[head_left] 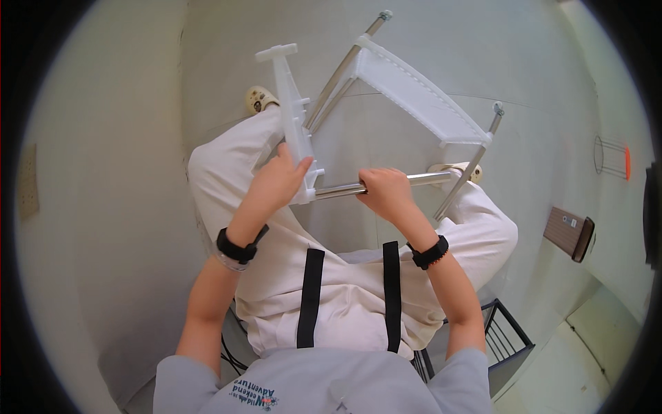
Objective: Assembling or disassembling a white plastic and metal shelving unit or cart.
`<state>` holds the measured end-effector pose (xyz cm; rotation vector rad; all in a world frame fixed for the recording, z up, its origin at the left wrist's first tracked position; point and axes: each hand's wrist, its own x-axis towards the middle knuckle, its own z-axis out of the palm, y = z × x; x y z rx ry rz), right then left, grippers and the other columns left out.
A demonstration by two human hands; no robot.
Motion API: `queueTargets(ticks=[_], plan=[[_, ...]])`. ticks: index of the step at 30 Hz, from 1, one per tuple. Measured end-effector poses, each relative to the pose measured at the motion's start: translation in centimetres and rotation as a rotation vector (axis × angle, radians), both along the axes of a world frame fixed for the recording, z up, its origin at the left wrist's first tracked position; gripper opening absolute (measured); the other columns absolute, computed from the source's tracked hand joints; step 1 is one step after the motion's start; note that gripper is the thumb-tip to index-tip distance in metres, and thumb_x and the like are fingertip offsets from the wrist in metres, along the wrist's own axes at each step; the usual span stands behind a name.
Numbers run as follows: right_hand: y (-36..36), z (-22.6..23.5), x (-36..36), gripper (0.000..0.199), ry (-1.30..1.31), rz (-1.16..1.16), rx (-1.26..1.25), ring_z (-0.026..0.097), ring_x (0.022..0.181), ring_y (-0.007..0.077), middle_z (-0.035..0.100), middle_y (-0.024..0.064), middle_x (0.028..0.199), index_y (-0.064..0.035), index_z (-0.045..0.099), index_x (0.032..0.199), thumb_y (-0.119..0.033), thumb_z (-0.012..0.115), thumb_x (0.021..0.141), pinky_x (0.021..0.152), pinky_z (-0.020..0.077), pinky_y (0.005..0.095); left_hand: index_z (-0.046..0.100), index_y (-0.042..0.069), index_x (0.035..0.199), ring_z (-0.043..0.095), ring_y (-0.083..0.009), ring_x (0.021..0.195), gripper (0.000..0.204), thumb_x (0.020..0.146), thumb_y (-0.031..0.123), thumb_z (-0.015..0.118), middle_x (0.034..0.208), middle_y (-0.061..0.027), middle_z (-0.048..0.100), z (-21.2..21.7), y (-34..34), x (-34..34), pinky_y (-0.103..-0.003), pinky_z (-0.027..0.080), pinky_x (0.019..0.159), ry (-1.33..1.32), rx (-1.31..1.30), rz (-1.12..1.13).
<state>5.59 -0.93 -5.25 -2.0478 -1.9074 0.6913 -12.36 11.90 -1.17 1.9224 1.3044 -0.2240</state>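
My left hand (pixel 277 181) is closed around the lower part of a white plastic panel (pixel 287 93), which stands nearly edge-on with short pegs along one side. A shiny metal tube (pixel 338 191) runs from the panel's lower end toward the right. My right hand (pixel 387 191) wraps around the middle of this tube. Beyond my hands is a part-built rack, where a white plastic shelf (pixel 420 93) sits between metal poles (pixel 476 155) with small end fittings. Whether the tube is fixed in the panel, I cannot tell.
My legs (pixel 231 159) are spread around the work, with a cream shoe (pixel 261 99) at far left. To the right lie a brown box (pixel 567 229) and a wire basket (pixel 611 157) with an orange edge. A black metal rack (pixel 512 334) stands beside my right arm. A wall (pixel 103 207) rises at left.
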Motion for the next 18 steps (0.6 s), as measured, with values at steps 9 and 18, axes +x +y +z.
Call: queueTargets(ticks=[9,18], plan=[[-0.4,0.0,-0.5,0.019,-0.031,0.085,-0.065,0.057,0.065,0.0277,0.057,0.0072,0.066,-0.0078,0.052,0.075,-0.019,0.067,0.071,0.059,0.0435,0.0383,0.032,-0.01,0.104,0.061,-0.0431,0.074,0.05,0.087,0.033,0.051,0.08,-0.0303,0.06,-0.2,-1.0,0.1,-0.049,0.049,0.064,0.083,0.109,-0.048],[-0.5,1.3,-2.6,0.023,0.026,0.132,-0.233,0.06,0.068,0.0289,0.059,0.0091,0.07,-0.006,0.054,0.081,-0.025,0.064,0.076,0.058,0.0473,0.0395,0.03,-0.012,0.114,0.06,-0.0434,0.079,0.056,0.087,0.032,0.052,0.086,-0.0314,0.059,-0.8,-0.4,-0.6,-0.048,0.049,0.068,0.132,0.125,-0.015]])
